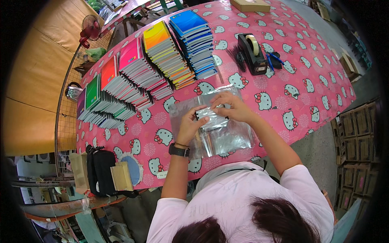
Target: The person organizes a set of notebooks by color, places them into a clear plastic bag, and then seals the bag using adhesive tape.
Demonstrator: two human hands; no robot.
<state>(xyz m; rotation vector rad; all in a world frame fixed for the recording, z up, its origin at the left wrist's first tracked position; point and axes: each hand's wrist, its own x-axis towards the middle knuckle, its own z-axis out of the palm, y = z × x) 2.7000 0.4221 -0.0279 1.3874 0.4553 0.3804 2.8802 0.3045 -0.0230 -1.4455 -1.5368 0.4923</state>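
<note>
A see-through plastic sheet (237, 137) lies on the table right in front of me. On it is a small pale bundle (217, 122) with black edges, which looks like spiral notebooks seen from the side, partly hidden by my hands and by glare. My left hand (192, 124) grips the bundle's left end, thumb laid across its top. Bent over the far right side, my right hand (231, 107) has its fingers closed on the plastic along the bundle's edge. Whether the film goes all the way around the bundle I cannot tell.
Tall stacks of spiral notebooks in blue (188, 22), yellow (156, 35), pink (130, 51), red (108, 73), green (93, 91) and purple (81, 103) stand at the far left. A black tape dispenser (252, 54) and blue-handled pliers (274, 60) lie beyond my right hand. A black bag (101, 168) sits near left.
</note>
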